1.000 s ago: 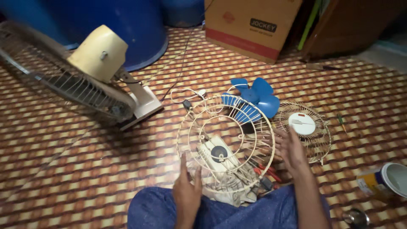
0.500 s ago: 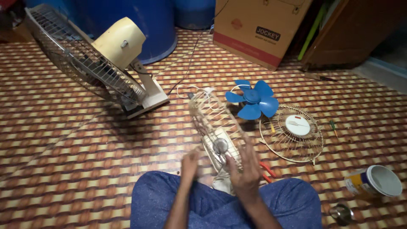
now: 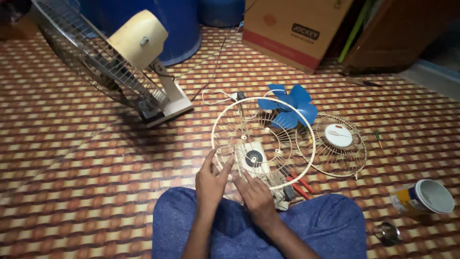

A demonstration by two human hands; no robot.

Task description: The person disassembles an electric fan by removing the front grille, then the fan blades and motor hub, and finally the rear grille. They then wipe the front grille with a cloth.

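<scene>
— Fingers first: what are they doing?

— Both sets of my fingers are on the cream wire fan guard. My left hand has its fingers spread and pressed against the lower left part of the ring. My right hand lies just beside it, fingers stretched out on the wires near the bottom. I cannot tell if either hand is closed round a wire.

— Where is the guard?

— It stands tilted on the floor mat, right in front of my knees in blue trousers. Behind its wires I see the small cream motor block with a dark round middle.

— What else is around?

— A blue fan blade lies just behind the guard. To the right is a second wire guard, lying flat, with a white round cap in the middle. Red-handled pliers lie near my right hand. A white cord curls behind the guard. Far left stands a bigger fan, tipped over on its stand. A tin can lies on its side at the right, and a cardboard box sits at the back.
</scene>
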